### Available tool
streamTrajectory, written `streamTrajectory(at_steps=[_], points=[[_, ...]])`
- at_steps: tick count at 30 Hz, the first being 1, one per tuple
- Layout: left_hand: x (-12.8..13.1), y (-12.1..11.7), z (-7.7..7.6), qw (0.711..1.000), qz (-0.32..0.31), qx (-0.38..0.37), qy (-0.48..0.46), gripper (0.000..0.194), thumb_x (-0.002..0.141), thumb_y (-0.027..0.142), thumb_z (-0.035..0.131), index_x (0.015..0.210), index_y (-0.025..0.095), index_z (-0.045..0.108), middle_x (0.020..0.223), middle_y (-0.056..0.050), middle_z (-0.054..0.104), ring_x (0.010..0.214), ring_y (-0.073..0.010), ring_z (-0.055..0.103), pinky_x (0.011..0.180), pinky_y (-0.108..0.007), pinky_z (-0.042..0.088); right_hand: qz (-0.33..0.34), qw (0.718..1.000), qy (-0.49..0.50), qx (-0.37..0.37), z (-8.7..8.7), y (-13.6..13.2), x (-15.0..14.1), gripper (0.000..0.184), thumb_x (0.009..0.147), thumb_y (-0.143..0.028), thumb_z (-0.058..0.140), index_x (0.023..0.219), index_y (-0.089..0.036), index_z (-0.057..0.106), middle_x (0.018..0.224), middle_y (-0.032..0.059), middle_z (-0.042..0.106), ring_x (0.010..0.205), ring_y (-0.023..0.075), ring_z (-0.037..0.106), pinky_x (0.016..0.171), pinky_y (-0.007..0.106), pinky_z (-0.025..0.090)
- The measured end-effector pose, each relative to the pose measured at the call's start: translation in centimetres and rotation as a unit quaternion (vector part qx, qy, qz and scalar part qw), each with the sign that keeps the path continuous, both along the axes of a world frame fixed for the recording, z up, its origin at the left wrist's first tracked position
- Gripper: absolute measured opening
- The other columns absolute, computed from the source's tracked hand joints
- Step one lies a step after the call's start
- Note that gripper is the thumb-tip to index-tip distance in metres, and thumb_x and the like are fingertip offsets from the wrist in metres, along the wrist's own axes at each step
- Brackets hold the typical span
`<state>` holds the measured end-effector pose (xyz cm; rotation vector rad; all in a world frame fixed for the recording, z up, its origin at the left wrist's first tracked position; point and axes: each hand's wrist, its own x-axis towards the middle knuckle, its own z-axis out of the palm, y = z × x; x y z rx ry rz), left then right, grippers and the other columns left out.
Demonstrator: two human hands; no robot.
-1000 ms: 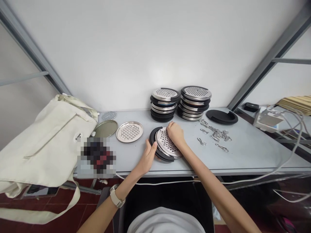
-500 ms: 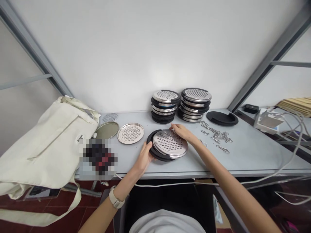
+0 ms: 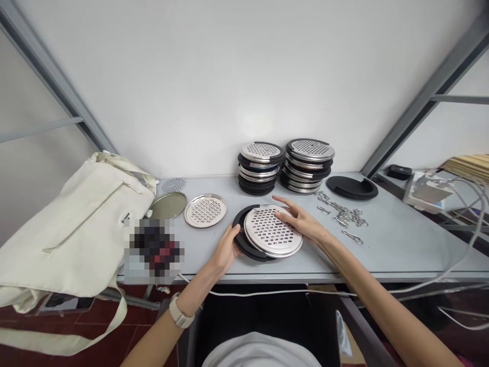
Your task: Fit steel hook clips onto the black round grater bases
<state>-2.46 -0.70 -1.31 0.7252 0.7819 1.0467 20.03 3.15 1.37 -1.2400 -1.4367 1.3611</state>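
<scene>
My left hand point(image 3: 226, 250) grips the left side of a black round holder point(image 3: 241, 243), its thumb over the rim. A round metal grater disc point(image 3: 273, 232) with rows of slots lies partly in this holder and sticks out to the right. On the disc's right side is my right hand point(image 3: 301, 221), with the thumb on the slotted face and the index finger stretched past the far edge. Its other fingers are mostly hidden. To the left, another grater disc point(image 3: 205, 210) lies beside a plain olive-toned round disc point(image 3: 168, 205).
Two stacks of discs and black holders, the left stack point(image 3: 260, 168) and the right stack point(image 3: 308, 165), stand by the wall. An unfilled black holder point(image 3: 352, 187) and several metal clips point(image 3: 349, 216) lie at right. A cream bag point(image 3: 76, 229) leans at left.
The grater disc has shifted right, sticking further out of the black holder. My right hand has moved right, with its thumb now on the disc's face. The left hand keeps its hold.
</scene>
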Motion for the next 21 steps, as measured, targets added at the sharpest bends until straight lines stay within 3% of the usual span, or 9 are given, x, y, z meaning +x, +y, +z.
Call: streamTrajectory(at_steps=[8,14,21], points=[[-0.1,0.2,0.1,0.999,0.012,0.006,-0.030,0.037,0.083,0.036,0.059,0.116,0.020,0.053,0.115,-0.007,0.061,0.106,-0.0226,0.056,0.085,-0.035,0.048,0.001,0.999,-0.002,0.040,-0.1,0.2,-1.0,0.061,0.080,-0.036,0.060,0.137,-0.029,0.039,0.112,0.0052,0.062,0.095,0.0173,0.060,0.076,0.028,0.051],[-0.1,0.3,0.0,0.999,0.009,0.004,-0.033,0.035,0.082,0.034,0.060,0.112,0.017,0.056,0.115,-0.008,0.061,0.107,-0.0231,0.056,0.088,-0.035,0.047,-0.026,0.998,-0.015,0.048,-0.3,-0.9,-1.0,0.061,0.082,-0.040,0.055,0.139,-0.030,0.035,0.104,0.0031,0.064,0.080,0.0139,0.060,0.066,0.025,0.051],[0.3,-0.2,0.3,0.996,0.033,0.068,0.043,0.053,0.072,0.023,0.071,0.122,0.022,0.051,0.126,-0.008,0.055,0.120,-0.0264,0.048,0.100,-0.040,0.039,-0.059,0.995,-0.050,0.060,0.7,-1.2,-1.3,0.058,0.079,-0.041,0.060,0.134,-0.030,0.043,0.120,0.0058,0.059,0.097,0.0195,0.061,0.078,0.031,0.052]])
